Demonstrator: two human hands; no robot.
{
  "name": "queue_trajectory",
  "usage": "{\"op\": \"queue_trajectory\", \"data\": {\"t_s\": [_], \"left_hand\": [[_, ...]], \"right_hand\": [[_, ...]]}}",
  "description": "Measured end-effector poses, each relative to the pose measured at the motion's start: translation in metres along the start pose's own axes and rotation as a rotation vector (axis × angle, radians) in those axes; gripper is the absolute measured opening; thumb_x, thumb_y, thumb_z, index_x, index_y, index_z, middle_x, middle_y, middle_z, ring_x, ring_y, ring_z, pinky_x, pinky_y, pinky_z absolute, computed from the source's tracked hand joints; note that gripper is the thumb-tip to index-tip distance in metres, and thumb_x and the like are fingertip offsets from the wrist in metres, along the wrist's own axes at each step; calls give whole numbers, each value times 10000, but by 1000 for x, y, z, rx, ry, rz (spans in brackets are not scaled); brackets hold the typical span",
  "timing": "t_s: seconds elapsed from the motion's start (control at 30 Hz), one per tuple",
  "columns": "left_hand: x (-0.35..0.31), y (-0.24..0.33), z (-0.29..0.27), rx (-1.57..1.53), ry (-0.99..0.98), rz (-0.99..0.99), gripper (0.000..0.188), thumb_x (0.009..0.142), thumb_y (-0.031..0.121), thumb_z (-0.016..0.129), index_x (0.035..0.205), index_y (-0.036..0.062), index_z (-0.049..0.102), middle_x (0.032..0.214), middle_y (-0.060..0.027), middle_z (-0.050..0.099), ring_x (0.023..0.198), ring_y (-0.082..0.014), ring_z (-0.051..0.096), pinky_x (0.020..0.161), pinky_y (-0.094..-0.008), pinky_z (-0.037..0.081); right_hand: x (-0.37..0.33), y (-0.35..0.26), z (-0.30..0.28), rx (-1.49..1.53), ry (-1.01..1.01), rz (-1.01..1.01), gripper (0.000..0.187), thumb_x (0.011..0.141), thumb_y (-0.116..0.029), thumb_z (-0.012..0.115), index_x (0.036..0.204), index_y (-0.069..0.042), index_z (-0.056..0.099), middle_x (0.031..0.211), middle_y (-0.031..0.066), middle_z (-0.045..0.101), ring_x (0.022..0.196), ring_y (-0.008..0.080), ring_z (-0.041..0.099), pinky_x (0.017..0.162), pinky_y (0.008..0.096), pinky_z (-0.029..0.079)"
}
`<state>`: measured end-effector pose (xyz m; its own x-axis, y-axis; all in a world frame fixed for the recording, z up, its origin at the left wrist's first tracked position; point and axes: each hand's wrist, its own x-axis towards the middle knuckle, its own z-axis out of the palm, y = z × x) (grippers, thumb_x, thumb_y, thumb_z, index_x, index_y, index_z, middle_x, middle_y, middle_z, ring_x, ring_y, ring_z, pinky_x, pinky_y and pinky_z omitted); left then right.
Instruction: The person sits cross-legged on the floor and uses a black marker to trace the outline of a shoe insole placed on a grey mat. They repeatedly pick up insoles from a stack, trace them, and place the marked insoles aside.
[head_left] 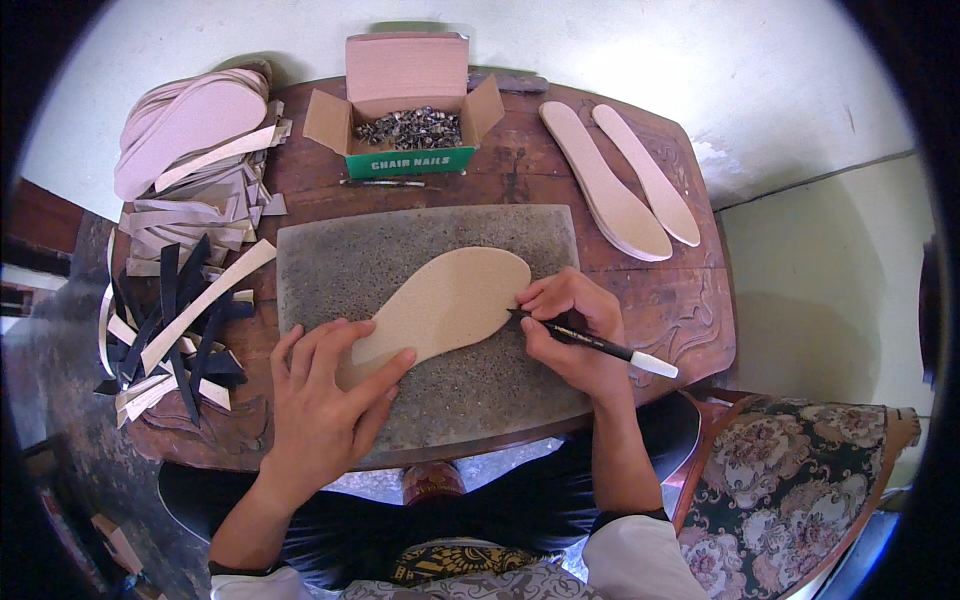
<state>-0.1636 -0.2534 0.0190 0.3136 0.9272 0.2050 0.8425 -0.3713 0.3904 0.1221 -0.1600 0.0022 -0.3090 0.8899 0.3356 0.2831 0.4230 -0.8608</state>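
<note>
A beige insole [450, 300] lies slantwise on a grey speckled stone slab [330, 250], its wide end up and to the right. My left hand [335, 385] spans the narrow end, with the thumb at one edge and the forefinger at the other, holding it down. Part of that end is hidden beneath the hand. In my right hand [575, 330] is a black marker pen [590, 340] with a white end. The pen's tip meets the insole's right edge, and the fingers are closed round the barrel.
A green open box [410, 160] of nails stands behind the slab. Several insole pieces [195, 130] are piled at the far left, above black and cream strips [180, 320]. Finished-looking soles [610, 190] lie at the far right of the wooden table [500, 190]. A flowered chair [790, 490] stands at right.
</note>
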Motion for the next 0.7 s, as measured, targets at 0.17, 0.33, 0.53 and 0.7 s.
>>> {"op": "queue_trajectory", "data": {"t_s": [0.17, 0.33, 0.53, 0.7], "left_hand": [[0, 0, 0, 16, -6, -3, 434, 852, 218, 763, 1276, 303, 734, 1351, -82, 559, 1300, -308, 505, 1127, -554, 297], [1, 1, -1, -20, -8, -12, 443, 842, 170, 758, 1275, 263, 741, 1348, -122, 575, 1291, -341, 527, 1140, -587, 301], [0, 1, -1, -18, -6, -11, 445, 843, 171, 758, 1277, 263, 739, 1353, -120, 572, 1292, -338, 523, 1143, -585, 297], [1, 1, -1, -19, -9, -11, 451, 836, 170, 764, 1276, 262, 738, 1355, -121, 568, 1292, -339, 520, 1142, -583, 296]], "right_hand": [[0, -4, 1, 12, -22, 58, 226, 736, 111, 746, 814, -13, 573, 844, 105, 650, 919, 242, 722, 816, 336, 569], [0, 0, 0, -23, -17, 14, 218, 735, 59, 765, 837, -24, 591, 878, 120, 688, 878, 235, 732, 744, 327, 564], [1, -2, 1, -24, -24, 24, 215, 729, 80, 758, 825, -19, 592, 863, 114, 672, 887, 242, 728, 772, 335, 569], [-1, 2, 1, -36, -15, 4, 217, 739, 28, 776, 864, -30, 609, 910, 134, 712, 848, 229, 733, 712, 320, 561]]}}
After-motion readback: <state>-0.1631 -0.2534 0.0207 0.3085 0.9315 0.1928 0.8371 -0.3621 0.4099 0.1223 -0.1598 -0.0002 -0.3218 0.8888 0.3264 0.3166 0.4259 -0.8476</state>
